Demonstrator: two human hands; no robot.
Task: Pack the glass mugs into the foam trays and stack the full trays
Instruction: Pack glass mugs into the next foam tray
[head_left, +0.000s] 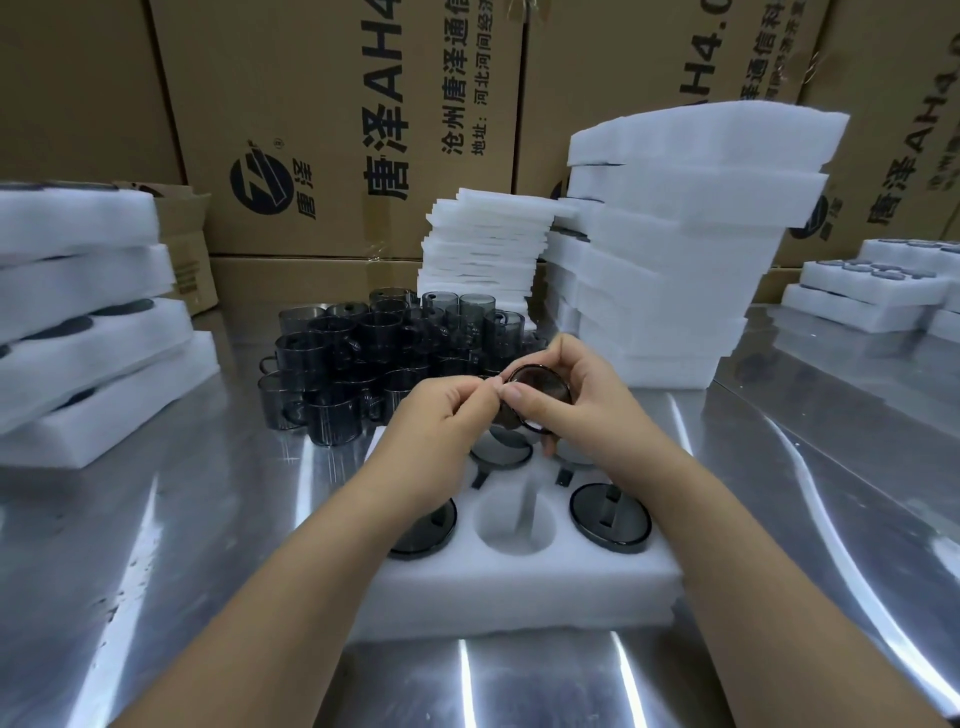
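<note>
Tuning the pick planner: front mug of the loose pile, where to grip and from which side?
Probably take the front mug by its round wall, fingers either side, coming from above at the near edge: it stands straight, near face free, other mugs packed behind.

I am standing at a packing station in a warehouse or factory stockroom. The wall ahead of me is made of large brown cardboard cartons (332, 130), stacked high and printed with a company logo and Chinese lettering. My bench is a stainless steel table (156, 545) that mirrors the ceiling lights. On it stand a tall stack of white foam trays (675, 234) and a pile of thin foam sheets (483, 244). Filled trays (78, 312) are stacked at my left, with more at the far right. A crowd of identical dark glass mugs (363, 353) stands in bulk near the middle, behind a part-filled tray (519, 587).
</note>
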